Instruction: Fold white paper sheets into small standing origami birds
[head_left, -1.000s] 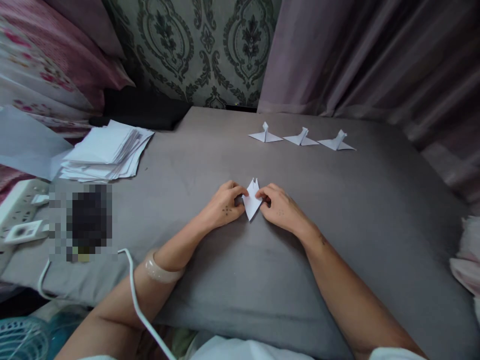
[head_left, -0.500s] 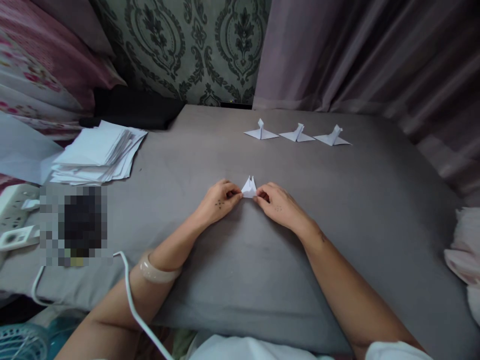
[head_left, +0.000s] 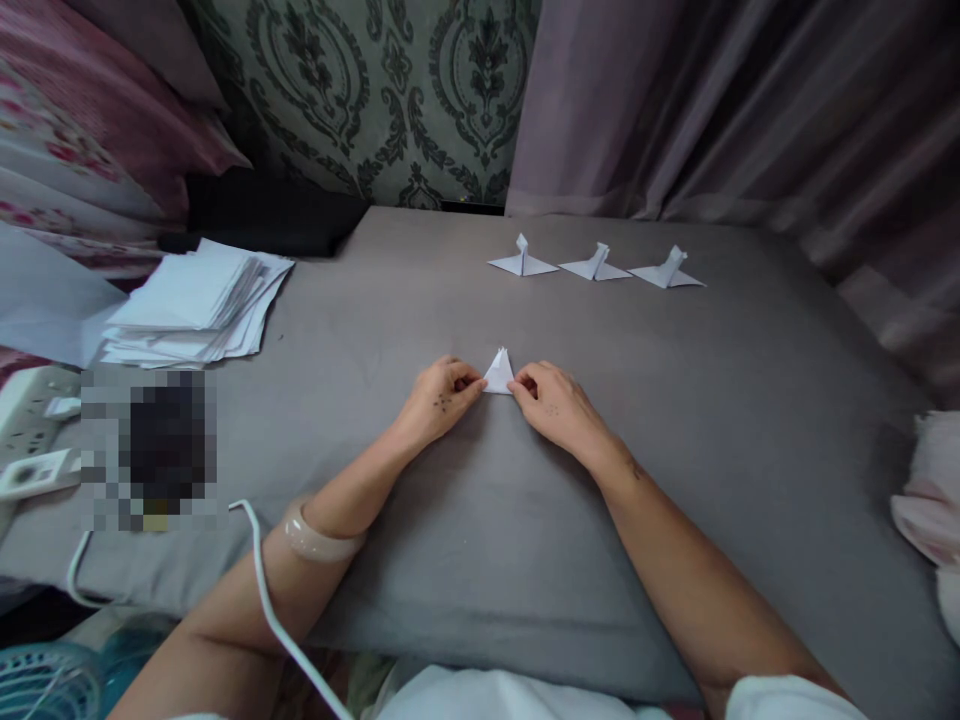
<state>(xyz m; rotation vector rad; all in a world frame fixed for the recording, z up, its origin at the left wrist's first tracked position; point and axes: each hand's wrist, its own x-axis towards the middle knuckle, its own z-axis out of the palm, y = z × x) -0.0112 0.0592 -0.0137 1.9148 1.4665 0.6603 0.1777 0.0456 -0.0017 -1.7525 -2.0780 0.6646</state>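
A small white folded-paper piece (head_left: 499,374), triangular with its point away from me, is held just above or on the grey cloth; I cannot tell which. My left hand (head_left: 442,400) pinches its lower left corner between thumb and fingers. At the lower right corner, my right hand (head_left: 553,405) has it pinched the same way. Beyond the hands stand three finished-looking paper birds in a row: a left one (head_left: 523,262), a middle one (head_left: 596,265) and a right one (head_left: 670,272), each with wings spread flat and an upright neck.
Left on the grey-covered surface (head_left: 360,330) lies a stack of white paper sheets (head_left: 187,300), with a folded black cloth (head_left: 285,215) behind. A power strip (head_left: 34,430) and a blurred-out patch sit nearer. A white cable (head_left: 266,590) crosses my left forearm. Pale pink fabric (head_left: 934,500) lies far right.
The folded paper's two separated upper points have come together, so it now looks like one plain triangle. Both hands keep their pinch at its corners, nearly in place.
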